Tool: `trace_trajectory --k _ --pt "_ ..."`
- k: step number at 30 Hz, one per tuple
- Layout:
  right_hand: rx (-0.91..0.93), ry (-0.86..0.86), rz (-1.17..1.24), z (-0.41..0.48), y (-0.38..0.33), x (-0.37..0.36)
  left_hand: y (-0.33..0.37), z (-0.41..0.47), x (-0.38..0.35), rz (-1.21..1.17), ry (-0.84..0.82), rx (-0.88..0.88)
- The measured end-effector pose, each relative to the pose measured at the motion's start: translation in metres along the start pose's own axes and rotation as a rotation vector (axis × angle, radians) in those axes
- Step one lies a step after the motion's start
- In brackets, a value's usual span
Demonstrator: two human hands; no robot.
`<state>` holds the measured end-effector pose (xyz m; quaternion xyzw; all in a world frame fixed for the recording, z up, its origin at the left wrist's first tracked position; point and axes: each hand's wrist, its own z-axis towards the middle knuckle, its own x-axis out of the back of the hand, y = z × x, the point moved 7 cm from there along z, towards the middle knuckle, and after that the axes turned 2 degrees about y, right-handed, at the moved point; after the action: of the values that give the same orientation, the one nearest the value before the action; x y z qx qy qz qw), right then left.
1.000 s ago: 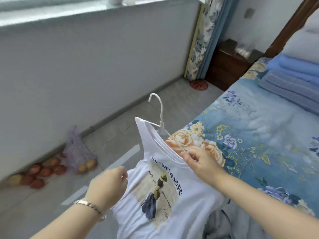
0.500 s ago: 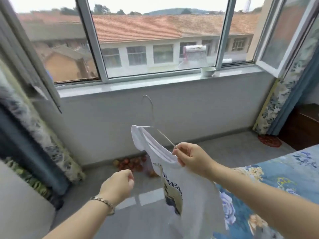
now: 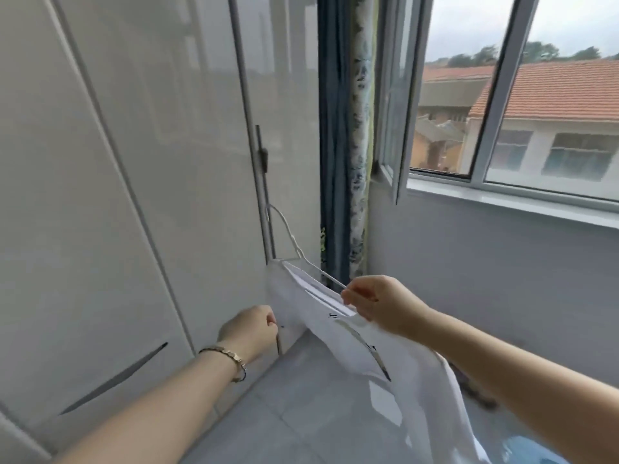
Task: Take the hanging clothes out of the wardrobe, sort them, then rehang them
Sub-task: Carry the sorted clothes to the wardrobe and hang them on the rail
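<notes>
Holding a white T-shirt (image 3: 321, 316) on a thin white wire hanger (image 3: 296, 249), a person stands facing a tall white wardrobe (image 3: 150, 195), seen from their own head height. Their right hand (image 3: 380, 304) pinches the near arm of the hanger together with the shirt's neckline, thumb and fingers closed on it. The shirt hangs in the air below that hand and trails down to the lower right, with part of a dark printed design showing on its folds. The hanger's hook points up and away, just in front of the wardrobe's right-hand door and close to its long vertical handle (image 3: 263, 169).

The left hand (image 3: 251, 333), with a gold-coloured bracelet (image 3: 231, 358) at the wrist, is curled at the lower edge of that same door (whether it actually grips anything there cannot be made out). The hands are apart, the left lower and nearer the wardrobe.

Right of the wardrobe hangs a blue and floral curtain (image 3: 348, 145), then an open window (image 3: 502, 95) looking out on orange tiled roofs. Grey tiled floor (image 3: 301, 413) lies below
</notes>
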<state>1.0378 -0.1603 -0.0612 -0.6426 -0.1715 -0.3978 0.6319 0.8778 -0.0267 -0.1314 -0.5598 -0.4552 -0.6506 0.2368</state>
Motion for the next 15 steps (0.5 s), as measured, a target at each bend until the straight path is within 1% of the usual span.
trace_trajectory --k 5,10,15 --pt "0.201 -0.191 0.071 0.0 -0.123 -0.067 -0.128 -0.086 0.068 -0.005 0.115 0.25" --pt "0.385 -0.3 0.141 -0.007 -0.254 -0.14 -0.254 -0.182 0.13 -0.018 0.243 0.486" --pt "0.507 -0.385 0.204 -0.022 -0.383 -0.23 -0.371 -0.296 0.191 0.025 0.367 0.651"
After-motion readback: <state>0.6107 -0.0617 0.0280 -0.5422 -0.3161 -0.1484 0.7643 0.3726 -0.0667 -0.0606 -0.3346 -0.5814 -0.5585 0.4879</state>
